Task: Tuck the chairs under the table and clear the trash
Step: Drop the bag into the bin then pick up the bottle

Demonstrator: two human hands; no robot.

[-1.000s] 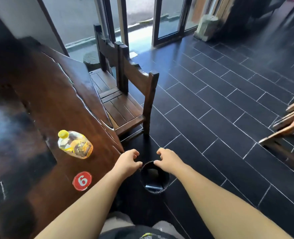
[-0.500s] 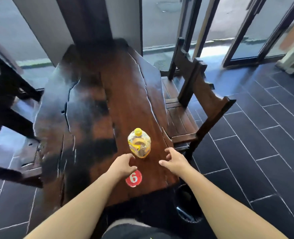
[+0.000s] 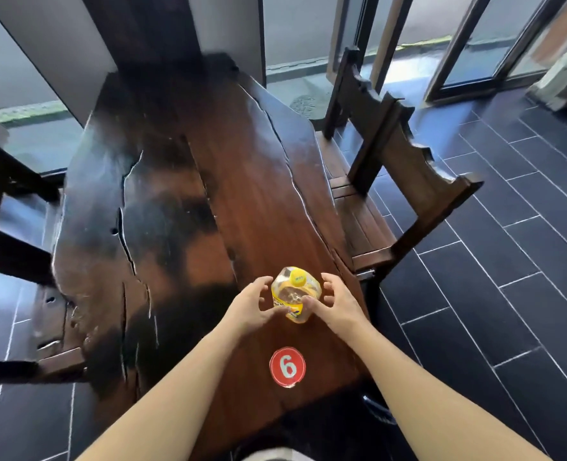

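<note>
A clear plastic bottle [image 3: 294, 296] with a yellow cap and yellow label stands on the dark wooden table [image 3: 249, 181], near its front right edge. My left hand [image 3: 250, 306] and my right hand [image 3: 337, 302] flank the bottle with fingers spread and curved. Both thumbs reach its near side, while the fingertips stand slightly off its sides. A wooden chair [image 3: 408, 168] stands along the table's right side, its seat partly under the edge. Another dark chair [image 3: 12, 194] is at the left side.
A red round sticker [image 3: 287, 367] with the number 6 lies on the table between my forearms. The rim of a black bin [image 3: 380, 410] shows on the dark tiled floor by the table's near right corner. Glass doors line the far wall.
My view swung from the floor bin up to the table. Both hands moved forward from above the bin to either side of the bottle.
</note>
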